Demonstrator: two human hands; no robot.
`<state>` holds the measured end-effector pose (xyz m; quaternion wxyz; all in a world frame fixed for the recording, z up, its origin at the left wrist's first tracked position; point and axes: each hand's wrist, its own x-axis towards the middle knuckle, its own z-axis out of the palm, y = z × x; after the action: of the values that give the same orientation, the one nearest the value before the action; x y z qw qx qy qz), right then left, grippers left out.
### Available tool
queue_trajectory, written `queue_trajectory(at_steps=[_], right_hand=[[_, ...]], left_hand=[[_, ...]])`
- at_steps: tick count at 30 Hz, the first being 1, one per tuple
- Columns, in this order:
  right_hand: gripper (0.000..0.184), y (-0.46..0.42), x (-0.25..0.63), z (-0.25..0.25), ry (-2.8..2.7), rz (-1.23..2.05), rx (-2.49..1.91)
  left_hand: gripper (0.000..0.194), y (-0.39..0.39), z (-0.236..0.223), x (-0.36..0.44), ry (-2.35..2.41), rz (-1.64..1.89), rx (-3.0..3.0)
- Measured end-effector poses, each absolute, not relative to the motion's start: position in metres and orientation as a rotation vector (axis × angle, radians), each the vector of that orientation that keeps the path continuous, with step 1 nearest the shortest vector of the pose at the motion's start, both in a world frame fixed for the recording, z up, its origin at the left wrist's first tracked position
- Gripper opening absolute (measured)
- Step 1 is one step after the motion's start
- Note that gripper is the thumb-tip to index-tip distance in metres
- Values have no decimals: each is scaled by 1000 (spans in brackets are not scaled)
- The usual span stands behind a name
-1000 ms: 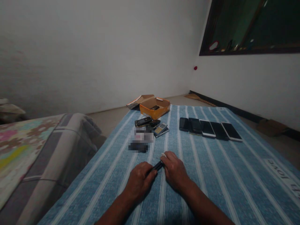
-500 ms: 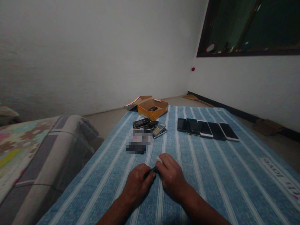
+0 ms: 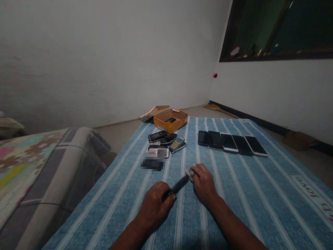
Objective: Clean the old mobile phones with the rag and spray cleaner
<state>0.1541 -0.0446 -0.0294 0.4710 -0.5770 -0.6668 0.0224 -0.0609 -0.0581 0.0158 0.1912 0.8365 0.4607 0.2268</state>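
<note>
My left hand (image 3: 156, 201) is closed around the near end of a dark mobile phone (image 3: 179, 185), which is tilted with its narrow side towards me. My right hand (image 3: 204, 181) pinches a crumpled white cloth (image 3: 189, 172) against the phone's far end; whether it is fabric or tissue, I cannot tell. Beyond my hands lie several old phones in a loose group, among them a white phone (image 3: 162, 153) and a keypad phone (image 3: 178, 143). One dark item (image 3: 153, 164) in front of them is blurred out.
An orange cardboard box (image 3: 170, 125) stands open at the far end, a small dark phone (image 3: 171, 120) inside. Several touchscreen phones, including a white-edged one (image 3: 255, 146), lie in a row at right. Blue striped cloth (image 3: 125, 194) covers the surface. A draped fabric edge (image 3: 78, 156) is at left.
My right hand has moved right and away from me with the white cloth, out to the phone's far end. More of the phone now shows between my hands.
</note>
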Motion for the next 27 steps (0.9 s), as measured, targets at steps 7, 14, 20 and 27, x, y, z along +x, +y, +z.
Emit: queue_trajectory(at_steps=[7, 14, 20, 27], right_hand=[[35, -44, 150, -32, -1643, 84, -1541], [35, -45, 151, -34, -1723, -5, -1547], [35, -44, 152, -35, -1763, -1, -1539], [32, -42, 154, -37, -1791, -10, -1514]], left_hand=[[15, -63, 24, -55, 1336, 489, 2304], [16, -67, 20, -51, 1437, 464, 2299], [27, -64, 16, -52, 1357, 654, 2259], [27, -40, 22, -68, 1481, 636, 2271]])
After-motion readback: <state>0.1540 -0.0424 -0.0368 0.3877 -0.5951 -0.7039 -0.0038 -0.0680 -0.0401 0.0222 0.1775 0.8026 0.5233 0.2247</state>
